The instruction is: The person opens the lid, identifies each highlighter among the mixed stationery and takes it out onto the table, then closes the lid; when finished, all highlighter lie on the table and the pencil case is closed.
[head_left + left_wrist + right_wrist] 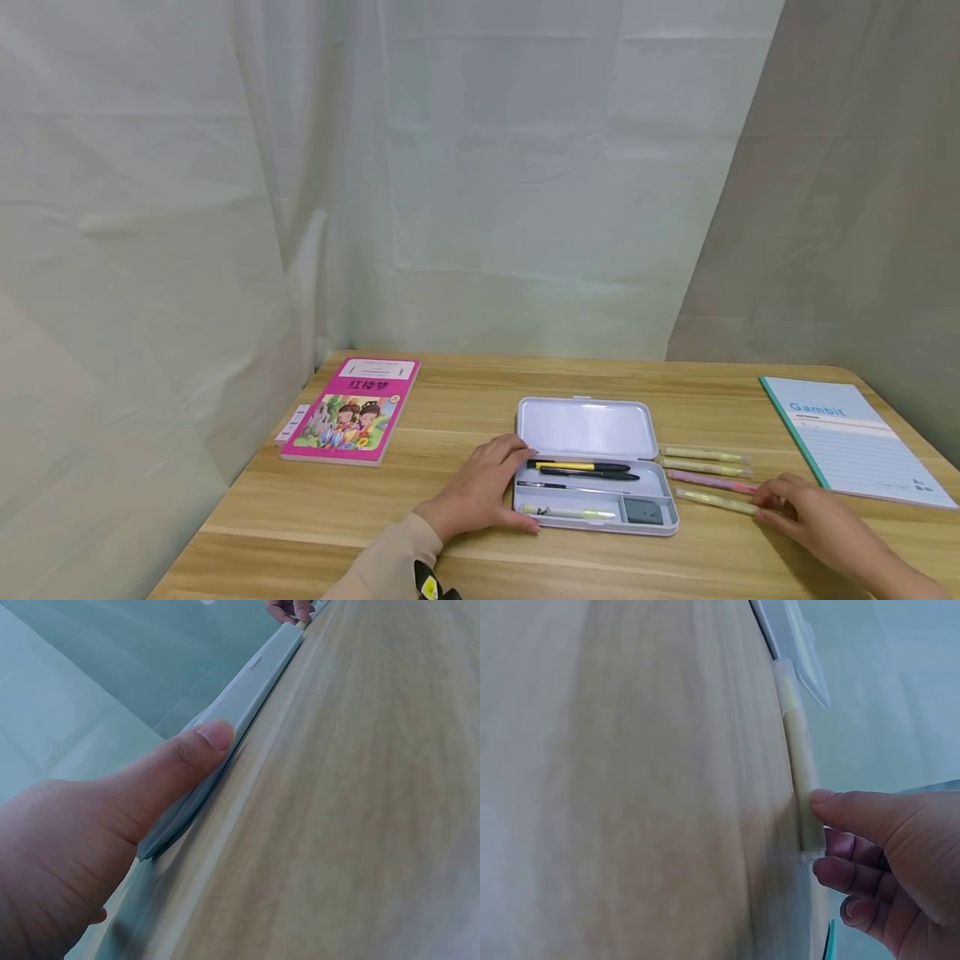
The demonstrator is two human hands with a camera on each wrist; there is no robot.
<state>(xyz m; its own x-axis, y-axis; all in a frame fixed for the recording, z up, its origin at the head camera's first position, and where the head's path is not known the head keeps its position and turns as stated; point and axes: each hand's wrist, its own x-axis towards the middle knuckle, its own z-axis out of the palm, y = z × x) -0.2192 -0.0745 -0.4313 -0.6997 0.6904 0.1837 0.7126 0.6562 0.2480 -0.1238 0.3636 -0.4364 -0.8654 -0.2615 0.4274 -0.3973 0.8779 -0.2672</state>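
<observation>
An open white pencil case [600, 531] lies on the table with its lid [587, 427] tipped back. My left hand [483, 487] holds the case's left end, the thumb along the front wall in the left wrist view. Inside are a yellow-and-black pen [573, 466], a black pen [585, 474], a thin clear pen [558, 486], a pale yellow highlighter [573, 512] and a dark grey block [643, 511]. Right of the case, my right hand [813, 517] pinches the near end of another yellow highlighter [802, 757], which lies on or just over the table.
Beyond the pinched highlighter lie a pink pen [708, 482] and two more yellow highlighters [701, 455], side by side. A pink book [352, 412] is at the back left, over a white striped item [291, 423]. A Gambit notebook [855, 442] lies far right. Curtains surround the table.
</observation>
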